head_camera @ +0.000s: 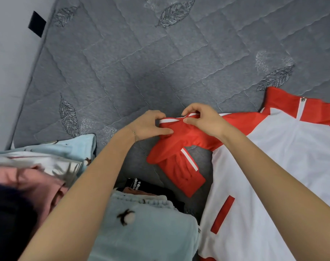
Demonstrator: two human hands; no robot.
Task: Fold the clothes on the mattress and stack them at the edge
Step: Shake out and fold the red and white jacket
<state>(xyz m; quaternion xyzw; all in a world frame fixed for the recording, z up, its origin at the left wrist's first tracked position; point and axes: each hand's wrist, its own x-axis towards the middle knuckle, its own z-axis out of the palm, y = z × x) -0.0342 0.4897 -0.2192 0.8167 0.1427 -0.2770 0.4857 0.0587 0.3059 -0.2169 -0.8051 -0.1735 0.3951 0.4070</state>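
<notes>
Fingers (161, 131) of both hands pinch smooth red sleeve (176, 147) — crumpled, white-striped.

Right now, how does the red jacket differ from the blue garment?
The jacket is red and white; the blue garment is pale with small dark prints. The left hand and right hand pinch the jacket's sleeve; neither holds the blue garment. Both are clothes.
</notes>
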